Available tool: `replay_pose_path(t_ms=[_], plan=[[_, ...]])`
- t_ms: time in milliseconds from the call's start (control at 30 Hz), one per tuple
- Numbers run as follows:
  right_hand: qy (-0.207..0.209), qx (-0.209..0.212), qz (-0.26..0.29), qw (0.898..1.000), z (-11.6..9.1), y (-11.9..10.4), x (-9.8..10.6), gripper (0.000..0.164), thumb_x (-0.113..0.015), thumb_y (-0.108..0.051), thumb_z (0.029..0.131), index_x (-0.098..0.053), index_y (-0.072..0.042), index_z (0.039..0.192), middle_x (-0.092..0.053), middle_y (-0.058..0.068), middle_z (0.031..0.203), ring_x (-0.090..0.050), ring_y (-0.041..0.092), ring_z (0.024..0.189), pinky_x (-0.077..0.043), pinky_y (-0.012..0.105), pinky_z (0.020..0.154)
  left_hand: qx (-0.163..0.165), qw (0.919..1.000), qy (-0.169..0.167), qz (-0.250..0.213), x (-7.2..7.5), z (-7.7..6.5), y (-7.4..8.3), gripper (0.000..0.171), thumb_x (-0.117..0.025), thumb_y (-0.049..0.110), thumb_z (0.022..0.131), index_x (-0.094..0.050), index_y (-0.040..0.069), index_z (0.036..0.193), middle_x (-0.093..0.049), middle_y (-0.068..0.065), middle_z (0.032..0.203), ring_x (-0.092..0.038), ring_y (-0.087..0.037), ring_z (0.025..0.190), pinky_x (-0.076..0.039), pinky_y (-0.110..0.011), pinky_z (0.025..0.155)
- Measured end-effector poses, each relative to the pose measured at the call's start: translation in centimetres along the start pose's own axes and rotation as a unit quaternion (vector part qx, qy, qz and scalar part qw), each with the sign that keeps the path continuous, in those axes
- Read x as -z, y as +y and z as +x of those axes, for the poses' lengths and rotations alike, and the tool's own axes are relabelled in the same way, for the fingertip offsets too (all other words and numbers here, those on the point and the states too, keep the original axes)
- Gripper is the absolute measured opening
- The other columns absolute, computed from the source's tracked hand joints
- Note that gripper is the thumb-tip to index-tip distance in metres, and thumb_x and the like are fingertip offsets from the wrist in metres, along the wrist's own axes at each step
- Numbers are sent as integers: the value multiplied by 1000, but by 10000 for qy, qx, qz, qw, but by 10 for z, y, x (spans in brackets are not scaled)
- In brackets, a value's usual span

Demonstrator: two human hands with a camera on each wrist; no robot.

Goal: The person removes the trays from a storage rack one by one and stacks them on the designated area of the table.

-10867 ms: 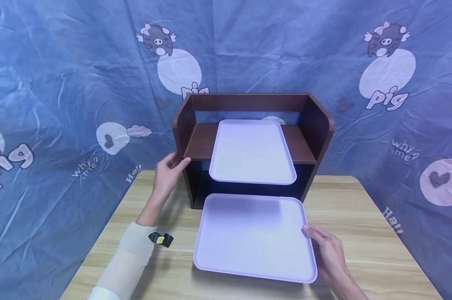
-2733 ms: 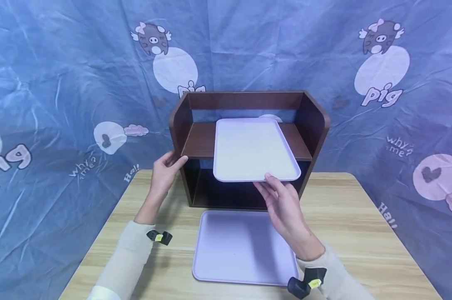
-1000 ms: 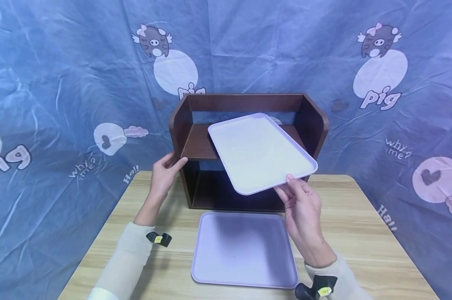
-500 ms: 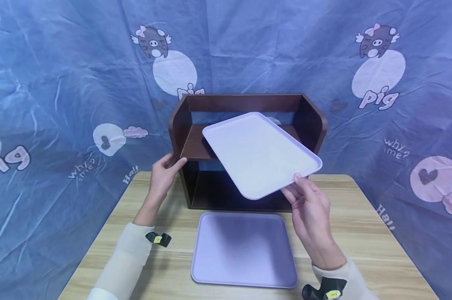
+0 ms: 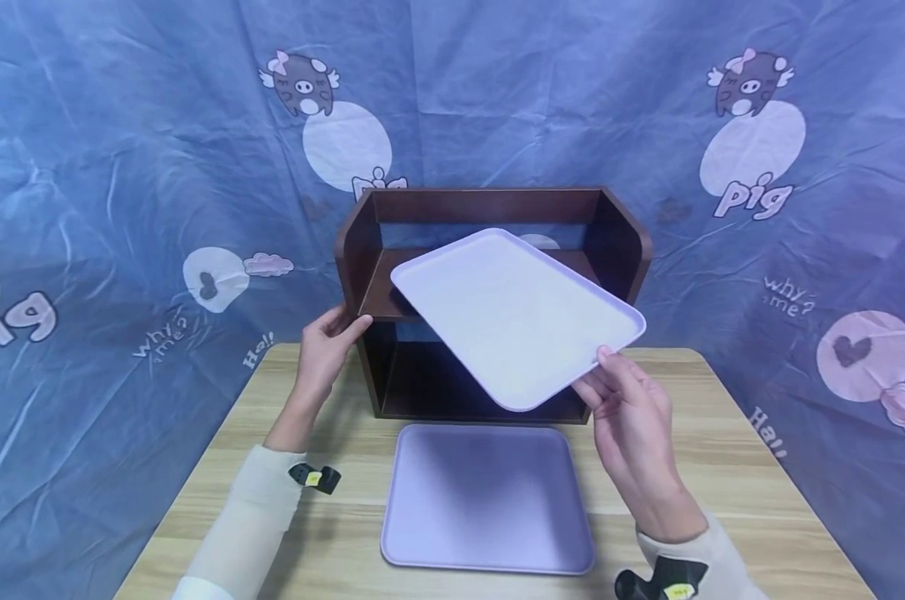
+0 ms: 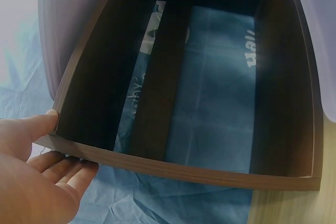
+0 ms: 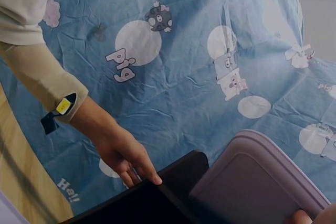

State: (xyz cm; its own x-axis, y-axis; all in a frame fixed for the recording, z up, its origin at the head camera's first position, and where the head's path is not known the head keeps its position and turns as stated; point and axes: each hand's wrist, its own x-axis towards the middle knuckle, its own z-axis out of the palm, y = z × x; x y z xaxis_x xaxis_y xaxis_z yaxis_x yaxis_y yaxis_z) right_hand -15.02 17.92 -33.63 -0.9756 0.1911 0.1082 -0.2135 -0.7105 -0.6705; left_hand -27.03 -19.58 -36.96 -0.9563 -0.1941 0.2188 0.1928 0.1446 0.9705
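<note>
Your right grip (image 5: 636,425) pinches the raised tray (image 5: 516,317), long axis running back-left to front-right; your left grip (image 5: 323,354) holds the shelf (image 5: 490,204).

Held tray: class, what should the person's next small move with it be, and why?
Probably draw the held tray a little nearer the person: the right hand grips its edge, the left hand holds the shelf, and in the head view the tray's far end overlaps the shelf.

A makeshift cloth-walled booth: creased blue fabric printed with grey cartoon pigs (image 5: 490,108) hangs beyond the far, left and right edges of a pale wood-grain table (image 5: 730,467).
</note>
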Motion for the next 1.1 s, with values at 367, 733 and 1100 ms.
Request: replay_pose_path(t_ms=[367,733,1100], plan=[[-247,48,8,9997,2,-9,7,24,-54,-1,110,-77,4,106,-83,17,98,-82,21,93,-67,33,85,-1,10000,-30,-2,-2,0,-1,59,-80,27,98,-61,4,149,-64,-19,149,-61,-27,141,-52,-35,117],[-310,81,11,9995,9,-20,13,28,-53,1,109,-77,5,96,-77,10,77,-73,12,71,-68,27,70,-18,10000,-19,-62,-4,2,-1,57,-80,23,99,-61,3,149,-64,-19,148,-62,-26,140,-53,-31,116],[-352,-183,-241,9989,16,-29,19,29,-53,-1,109,-78,2,95,-77,9,78,-72,12,71,-68,29,72,71,9997,-62,-225,-1,0,2,58,-80,23,98,-61,3,149,-64,-19,149,-61,-24,141,-52,-27,115]])
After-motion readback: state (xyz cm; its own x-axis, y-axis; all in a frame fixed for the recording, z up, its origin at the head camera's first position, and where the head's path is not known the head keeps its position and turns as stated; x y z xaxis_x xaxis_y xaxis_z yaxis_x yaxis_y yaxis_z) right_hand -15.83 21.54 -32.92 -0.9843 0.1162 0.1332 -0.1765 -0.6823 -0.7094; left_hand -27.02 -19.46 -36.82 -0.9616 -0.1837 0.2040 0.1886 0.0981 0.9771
